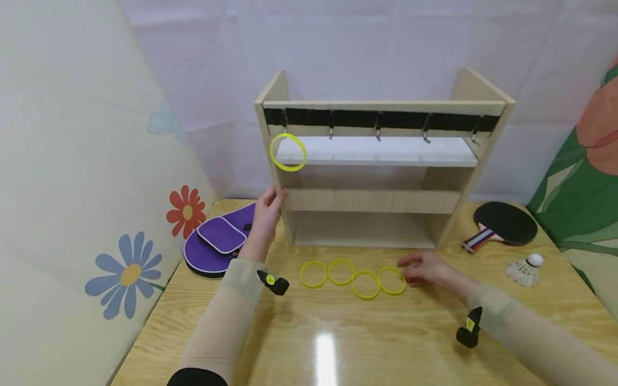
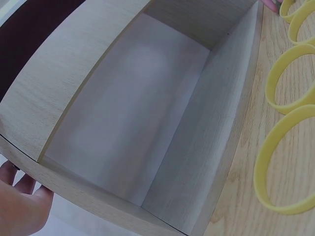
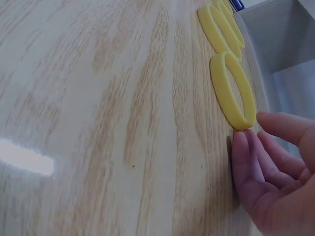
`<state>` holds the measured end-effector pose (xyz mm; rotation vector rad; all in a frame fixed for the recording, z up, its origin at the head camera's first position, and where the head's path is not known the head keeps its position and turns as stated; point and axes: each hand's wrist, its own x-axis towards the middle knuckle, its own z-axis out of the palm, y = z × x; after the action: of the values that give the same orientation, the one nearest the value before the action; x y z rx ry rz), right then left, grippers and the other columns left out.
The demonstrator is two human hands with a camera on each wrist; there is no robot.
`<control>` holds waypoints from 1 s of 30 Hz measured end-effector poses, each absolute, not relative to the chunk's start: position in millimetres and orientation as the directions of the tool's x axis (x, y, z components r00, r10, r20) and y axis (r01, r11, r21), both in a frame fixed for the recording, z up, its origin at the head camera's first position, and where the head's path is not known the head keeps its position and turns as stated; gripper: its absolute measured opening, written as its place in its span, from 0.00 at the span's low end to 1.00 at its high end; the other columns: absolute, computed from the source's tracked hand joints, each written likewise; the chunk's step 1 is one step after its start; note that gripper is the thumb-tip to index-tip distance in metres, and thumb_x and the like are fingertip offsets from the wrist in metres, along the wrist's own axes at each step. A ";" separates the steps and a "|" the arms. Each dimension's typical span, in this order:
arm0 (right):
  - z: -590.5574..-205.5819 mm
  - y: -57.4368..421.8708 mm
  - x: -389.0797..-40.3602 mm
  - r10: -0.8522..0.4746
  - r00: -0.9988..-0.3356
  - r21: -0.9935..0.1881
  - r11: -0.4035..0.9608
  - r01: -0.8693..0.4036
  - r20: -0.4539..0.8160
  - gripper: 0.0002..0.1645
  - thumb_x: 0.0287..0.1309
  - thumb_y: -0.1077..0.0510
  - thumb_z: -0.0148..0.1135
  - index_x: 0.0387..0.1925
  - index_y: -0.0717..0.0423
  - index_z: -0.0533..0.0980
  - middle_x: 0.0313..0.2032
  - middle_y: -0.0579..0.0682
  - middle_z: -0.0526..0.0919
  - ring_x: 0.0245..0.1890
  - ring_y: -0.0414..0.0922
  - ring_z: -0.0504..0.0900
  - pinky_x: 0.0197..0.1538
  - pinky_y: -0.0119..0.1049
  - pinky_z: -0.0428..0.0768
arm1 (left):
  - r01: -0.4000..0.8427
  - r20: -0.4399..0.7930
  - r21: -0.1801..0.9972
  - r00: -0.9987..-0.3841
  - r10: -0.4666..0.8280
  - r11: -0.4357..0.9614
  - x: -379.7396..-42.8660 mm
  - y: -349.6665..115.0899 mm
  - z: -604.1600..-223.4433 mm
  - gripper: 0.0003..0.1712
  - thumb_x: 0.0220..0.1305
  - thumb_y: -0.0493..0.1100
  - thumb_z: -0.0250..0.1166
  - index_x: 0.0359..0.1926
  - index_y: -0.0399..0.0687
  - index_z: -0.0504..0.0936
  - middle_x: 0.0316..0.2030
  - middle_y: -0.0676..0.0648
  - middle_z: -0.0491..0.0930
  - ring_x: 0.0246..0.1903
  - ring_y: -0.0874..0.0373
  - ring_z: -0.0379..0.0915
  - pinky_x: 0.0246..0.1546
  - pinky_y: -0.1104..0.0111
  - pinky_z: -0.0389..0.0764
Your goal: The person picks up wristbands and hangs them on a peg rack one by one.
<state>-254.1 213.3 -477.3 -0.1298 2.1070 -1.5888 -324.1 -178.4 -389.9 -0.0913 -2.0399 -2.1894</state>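
Gripping side of shelf unit [image 1: 372, 201] w/ L hand [image 1: 264, 220]; holding R hand [image 1: 422, 269] w/ fingers loosely bent, no clear pinch yet, at rightmost yellow ring [image 3: 224, 91], flat on surface [image 1: 396, 343]. Could knock neighbouring ring [image 3: 210, 30] askew or drop this one, prob. from pinching too shallow.

Yellow rings [image 1: 365, 298]: four flat, one hanging
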 end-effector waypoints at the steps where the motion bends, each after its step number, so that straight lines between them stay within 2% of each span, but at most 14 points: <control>1: -477.1 212.5 -254.2 -0.355 -0.876 -0.922 0.324 0.212 -0.326 0.27 0.60 0.69 0.61 0.58 0.80 0.67 0.27 0.44 0.83 0.26 0.36 0.81 0.31 0.30 0.83 | 0.148 0.144 0.987 -0.987 -0.067 -0.065 -324.2 -178.6 -390.2 0.30 0.74 0.44 0.54 0.74 0.46 0.63 0.70 0.35 0.66 0.64 0.48 0.66 0.69 0.56 0.65; 7: -476.4 206.5 -256.0 -0.319 -0.892 -0.905 0.383 0.186 -0.319 0.25 0.57 0.69 0.64 0.55 0.79 0.70 0.25 0.43 0.82 0.24 0.35 0.78 0.28 0.29 0.81 | 0.145 0.140 0.986 -0.988 -0.070 -0.078 -323.3 -179.2 -389.2 0.30 0.75 0.44 0.54 0.74 0.46 0.63 0.71 0.38 0.65 0.66 0.48 0.65 0.70 0.56 0.64; 16: -477.0 200.7 -257.3 -0.270 -0.900 -0.860 0.477 0.183 -0.341 0.23 0.53 0.69 0.67 0.51 0.74 0.75 0.23 0.46 0.79 0.20 0.38 0.77 0.26 0.31 0.80 | 0.140 0.134 0.987 -0.988 -0.074 -0.084 -323.2 -177.9 -389.7 0.29 0.74 0.44 0.54 0.73 0.46 0.65 0.69 0.36 0.67 0.60 0.52 0.68 0.67 0.58 0.67; 24: -470.3 206.2 -256.9 -0.296 -0.887 -0.868 0.457 0.194 -0.354 0.24 0.53 0.68 0.64 0.52 0.75 0.74 0.24 0.44 0.80 0.23 0.37 0.78 0.26 0.31 0.80 | 0.144 0.138 0.986 -0.987 -0.076 -0.084 -323.3 -177.1 -390.5 0.29 0.75 0.43 0.53 0.74 0.49 0.63 0.70 0.39 0.66 0.62 0.52 0.67 0.68 0.58 0.65; 30: -463.7 213.8 -257.7 -0.315 -0.880 -0.895 0.389 0.220 -0.354 0.27 0.55 0.69 0.62 0.56 0.79 0.69 0.25 0.43 0.81 0.24 0.36 0.79 0.28 0.30 0.81 | 0.153 0.146 0.984 -0.986 -0.083 -0.088 -322.1 -176.6 -389.8 0.29 0.74 0.42 0.53 0.74 0.48 0.64 0.70 0.38 0.67 0.60 0.53 0.68 0.67 0.58 0.66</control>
<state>-257.7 213.8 -463.7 -0.0814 2.1789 -1.5085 -322.1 -176.6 -389.8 -0.0789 -2.0052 -2.2048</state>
